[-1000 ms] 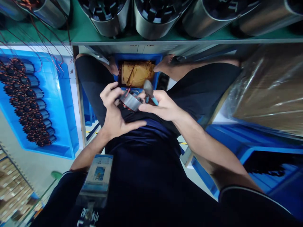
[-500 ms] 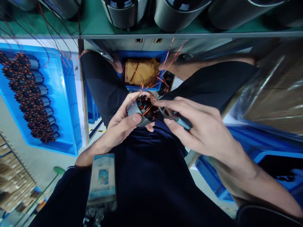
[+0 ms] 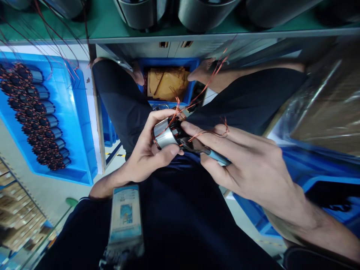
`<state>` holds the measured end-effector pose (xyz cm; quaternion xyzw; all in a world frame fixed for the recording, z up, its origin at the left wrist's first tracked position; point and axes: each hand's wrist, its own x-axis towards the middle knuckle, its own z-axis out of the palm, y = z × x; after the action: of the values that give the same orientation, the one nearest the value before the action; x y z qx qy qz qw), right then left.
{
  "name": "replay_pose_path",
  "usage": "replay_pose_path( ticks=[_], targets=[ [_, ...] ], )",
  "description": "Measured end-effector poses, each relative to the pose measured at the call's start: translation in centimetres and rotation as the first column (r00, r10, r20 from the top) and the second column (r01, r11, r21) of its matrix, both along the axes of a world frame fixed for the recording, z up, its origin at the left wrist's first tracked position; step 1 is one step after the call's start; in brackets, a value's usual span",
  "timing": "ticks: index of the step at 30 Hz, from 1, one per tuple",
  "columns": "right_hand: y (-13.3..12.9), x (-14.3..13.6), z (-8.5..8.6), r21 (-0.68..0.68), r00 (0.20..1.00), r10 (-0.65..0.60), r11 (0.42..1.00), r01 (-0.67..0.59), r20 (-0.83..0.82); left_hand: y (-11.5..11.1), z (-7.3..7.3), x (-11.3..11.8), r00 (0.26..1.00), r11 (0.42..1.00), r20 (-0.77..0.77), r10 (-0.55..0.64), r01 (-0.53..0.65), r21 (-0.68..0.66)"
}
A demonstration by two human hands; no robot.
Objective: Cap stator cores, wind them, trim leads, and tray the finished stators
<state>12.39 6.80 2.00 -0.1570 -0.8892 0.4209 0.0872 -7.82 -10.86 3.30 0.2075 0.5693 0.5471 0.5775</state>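
Note:
A motor stator [image 3: 164, 134], a silvery cylinder with dark slots and copper windings, is gripped by my left hand [image 3: 150, 150], the thumb along its lower side. Loose copper wires [image 3: 211, 80] stick out of its slotted end, some toward the bench and one curling over my right fingers. My right hand [image 3: 239, 157] is closed around blue-handled pliers [image 3: 215, 155]. Their dark jaws lie against the stator's right end; whether they pinch a wire is hidden. My right index fingertip touches the stator's upper edge.
On the left stands a blue bin [image 3: 75, 150] with several stacked stators [image 3: 42, 120]. A small blue box [image 3: 194, 69] holding yellowish sheets [image 3: 168, 83] lies between the feet. Metal cylinders [image 3: 206, 15] line the green bench [image 3: 102, 26] in front. Blue crates [image 3: 317, 180] and a plastic-wrapped carton [image 3: 332, 101] are at right.
My left hand has turned the stator so its silvery side faces up. Its wires have swung, one now looping over my right hand. The pliers have shifted slightly down and right.

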Motion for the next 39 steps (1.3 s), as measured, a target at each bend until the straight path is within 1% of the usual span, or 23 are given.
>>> replay_pose_path(
  ticks=[1, 2, 4, 6, 8, 10, 12, 14, 20, 23, 25, 27, 29, 31, 33, 34, 36, 39],
  targets=[
    [0.0, 0.2, -0.2, 0.024, 1.0, -0.016, 1.0, 0.017, -0.015, -0.1, -0.1, 0.1, 1.0, 1.0, 0.007, 0.006, -0.007, 0.008],
    [-0.1, 0.3, -0.5, 0.017, 0.999, -0.024, 1.0, 0.025, -0.029, -0.1, -0.2, 0.3, 1.0, 1.0, 0.011, 0.011, -0.011, 0.007],
    [0.0, 0.4, -1.2, -0.081, 0.998, -0.021, 0.997, 0.016, -0.055, -0.2, -0.6, 0.8, 1.0, 1.0, 0.008, 0.023, -0.022, -0.013],
    [0.0, 0.3, -1.7, -0.207, 0.997, -0.03, 0.978, 0.015, -0.067, -0.1, -0.9, 1.3, 0.998, 0.998, -0.011, 0.055, -0.055, -0.021],
    [0.1, 0.1, -1.9, -0.258, 0.998, -0.046, 0.966, 0.031, -0.051, 0.1, -1.1, 1.7, 0.995, 0.994, -0.027, 0.1, -0.101, -0.029],
    [0.1, 0.1, -2.0, -0.226, 0.999, -0.045, 0.973, 0.041, -0.014, 0.3, -1.0, 2.0, 0.99, 0.99, -0.04, 0.135, -0.137, -0.041],
    [0.1, 0.1, -1.9, -0.176, 1.0, -0.023, 0.984, 0.024, 0.005, 0.5, -0.9, 2.2, 0.988, 0.988, -0.06, 0.139, -0.142, -0.052],
    [0.0, 0.2, -1.7, -0.146, 1.0, -0.02, 0.989, 0.02, 0.002, 0.5, -0.9, 2.2, 0.987, 0.99, -0.098, 0.129, -0.133, -0.04],
    [-0.2, 0.1, -1.1, -0.126, 1.0, -0.029, 0.992, 0.028, -0.01, 0.1, -1.2, 2.1, 0.977, 0.994, -0.195, 0.083, -0.095, -0.054],
    [-0.3, 0.2, -0.8, -0.058, 0.999, -0.045, 0.997, 0.044, -0.01, 0.0, -1.1, 2.3, 0.967, 0.994, -0.241, 0.087, -0.102, -0.051],
    [-0.4, 0.4, -0.8, -0.014, 0.998, -0.061, 0.998, 0.06, -0.008, -0.1, -1.1, 2.4, 0.96, 0.992, -0.264, 0.088, -0.108, -0.064],
    [-0.6, 0.6, -1.2, 0.005, 0.997, -0.076, 0.997, 0.076, -0.004, -0.1, -1.2, 2.5, 0.96, 0.993, -0.265, 0.085, -0.104, -0.06],
    [-0.9, 0.6, -2.0, -0.031, 0.996, -0.084, 0.996, 0.084, -0.005, -0.1, -1.5, 2.6, 0.969, 0.994, -0.236, 0.081, -0.095, -0.052],
    [-1.2, 0.4, -3.0, -0.125, 0.995, -0.102, 0.987, 0.098, -0.021, -0.1, -1.8, 2.6, 0.974, 0.994, -0.211, 0.076, -0.092, -0.065],
    [-1.5, 0.2, -3.8, -0.224, 0.99, -0.13, 0.968, 0.116, -0.051, -0.1, -2.2, 2.7, 0.968, 0.991, -0.237, 0.087, -0.109, -0.08],
    [-1.6, 0.1, -4.1, -0.25, 0.987, -0.148, 0.96, 0.128, -0.06, 0.0, -2.2, 2.7, 0.959, 0.99, -0.268, 0.092, -0.117, -0.079],
    [-1.8, 0.1, -4.4, -0.248, 0.985, -0.166, 0.958, 0.147, -0.056, 0.1, -2.3, 2.8, 0.937, 0.991, -0.333, 0.1, -0.125, -0.055],
    [-1.7, 0.3, -4.0, -0.171, 0.988, -0.15, 0.975, 0.143, -0.029, 0.5, -2.0, 2.8, 0.925, 0.994, -0.368, 0.094, -0.107, -0.014]
  ],
)
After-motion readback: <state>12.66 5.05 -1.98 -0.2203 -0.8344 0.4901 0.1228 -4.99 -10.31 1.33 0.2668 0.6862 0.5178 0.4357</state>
